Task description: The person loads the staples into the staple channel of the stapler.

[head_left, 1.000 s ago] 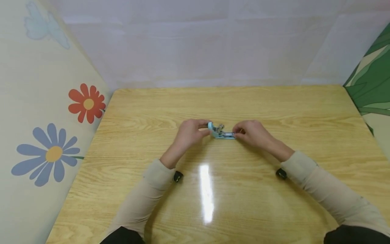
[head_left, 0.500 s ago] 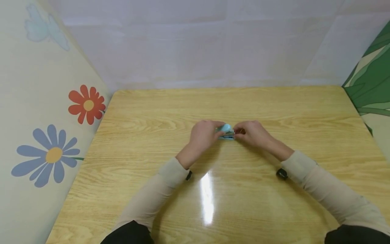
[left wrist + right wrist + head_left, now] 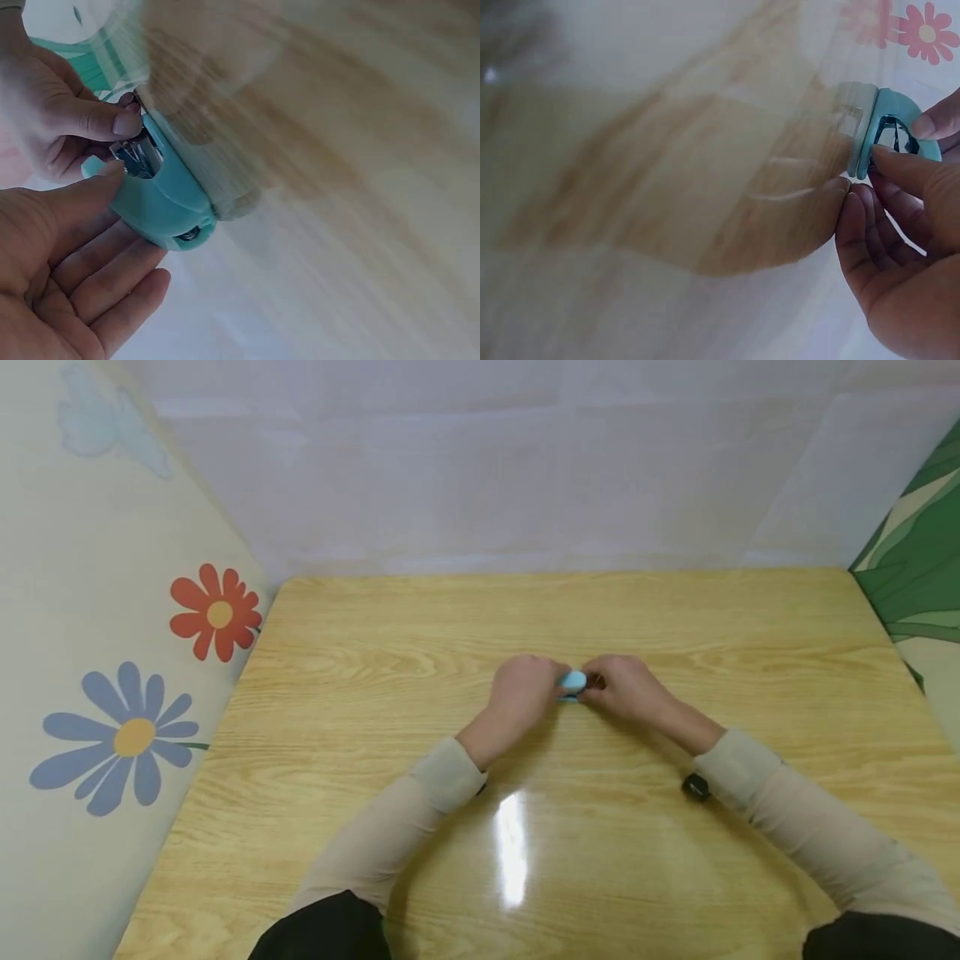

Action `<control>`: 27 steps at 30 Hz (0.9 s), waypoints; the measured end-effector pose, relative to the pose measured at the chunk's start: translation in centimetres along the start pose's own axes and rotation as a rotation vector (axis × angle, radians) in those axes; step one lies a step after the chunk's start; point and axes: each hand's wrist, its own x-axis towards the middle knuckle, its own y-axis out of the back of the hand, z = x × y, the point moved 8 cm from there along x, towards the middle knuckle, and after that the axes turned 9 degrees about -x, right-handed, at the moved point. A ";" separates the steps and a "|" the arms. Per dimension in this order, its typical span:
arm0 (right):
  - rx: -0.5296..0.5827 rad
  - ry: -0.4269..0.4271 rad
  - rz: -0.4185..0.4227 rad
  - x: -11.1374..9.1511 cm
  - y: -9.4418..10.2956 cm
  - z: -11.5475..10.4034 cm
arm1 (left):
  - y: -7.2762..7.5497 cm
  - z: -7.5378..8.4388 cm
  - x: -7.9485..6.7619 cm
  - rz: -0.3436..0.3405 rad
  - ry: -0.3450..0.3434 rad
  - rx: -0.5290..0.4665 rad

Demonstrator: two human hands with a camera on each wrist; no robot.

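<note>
A small teal stapler [image 3: 573, 682] rests on the wooden table between my two hands. My left hand [image 3: 525, 693] holds its top arm between thumb and fingers, coming from the left. In the left wrist view the stapler's rounded body [image 3: 161, 201] shows a metal part in its opening. My right hand [image 3: 626, 685] pinches the other end with thumb and finger. The right wrist view shows the stapler [image 3: 889, 109] at the right edge, partly hidden by fingers. What exactly the right fingertips pinch is hard to make out.
The glossy wooden table [image 3: 637, 843] reflects a bright light streak near its front. A white sheet [image 3: 480, 485] stands behind it. Walls painted with flowers and leaves flank both sides. A dark wrist camera [image 3: 696, 787] sits by the right cuff.
My left hand has moved right, swinging the stapler's top arm over from wide apart to above its base, covering the metal parts. The right hand has stayed nearly in place.
</note>
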 end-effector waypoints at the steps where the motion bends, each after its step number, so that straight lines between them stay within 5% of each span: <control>1: -0.004 -0.003 0.004 -0.1 0.0 0.0 | -0.1 0.2 0.0 -0.006 -0.001 0.019; 12: 0.010 -0.016 -0.008 -0.1 -0.1 0.0 | -0.1 1.0 0.1 0.001 0.011 0.111; 20: 0.009 -0.034 -0.028 -0.3 -0.3 0.3 | -0.3 -0.8 -0.4 0.008 0.044 -0.123; 27: 0.000 -0.039 -0.051 -0.5 -0.3 0.2 | -0.3 -1.9 -0.9 0.007 0.051 -0.169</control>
